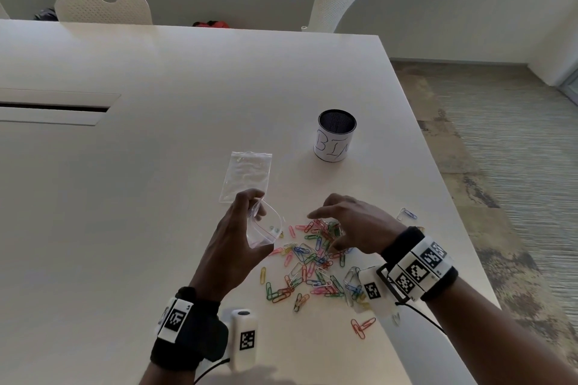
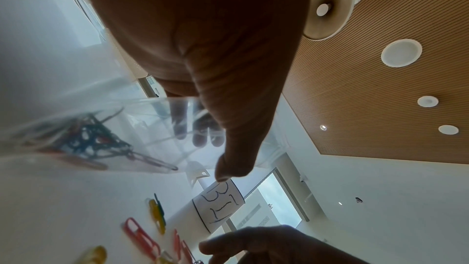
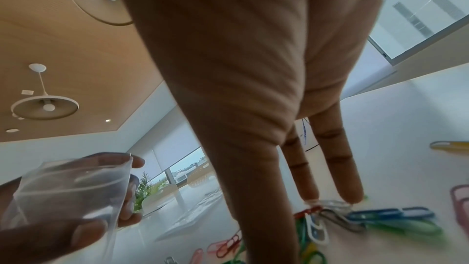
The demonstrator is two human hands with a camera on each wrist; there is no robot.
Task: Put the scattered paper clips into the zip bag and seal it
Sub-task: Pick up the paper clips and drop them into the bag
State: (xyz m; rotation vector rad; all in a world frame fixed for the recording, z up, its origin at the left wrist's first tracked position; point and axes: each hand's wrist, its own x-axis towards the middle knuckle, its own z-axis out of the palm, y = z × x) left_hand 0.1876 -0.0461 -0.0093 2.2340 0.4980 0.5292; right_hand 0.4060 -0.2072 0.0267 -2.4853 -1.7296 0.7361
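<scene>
My left hand (image 1: 247,212) grips a small clear zip bag (image 1: 266,230) just above the table, with its mouth held open toward the right. In the left wrist view the bag (image 2: 142,127) holds several paper clips (image 2: 83,140). A pile of coloured paper clips (image 1: 312,266) lies scattered on the white table (image 1: 156,197). My right hand (image 1: 325,230) hovers over the pile's far part, fingers spread and pointing down. In the right wrist view its straight fingertips (image 3: 351,196) touch the clips (image 3: 380,220), and nothing is pinched between fingers and thumb.
A second clear zip bag (image 1: 247,176) lies flat just beyond my left hand. A mesh cup labelled BIN (image 1: 336,136) stands farther back on the right. The table's right edge (image 1: 453,197) runs close to the pile, and stray clips (image 1: 362,327) lie near the front.
</scene>
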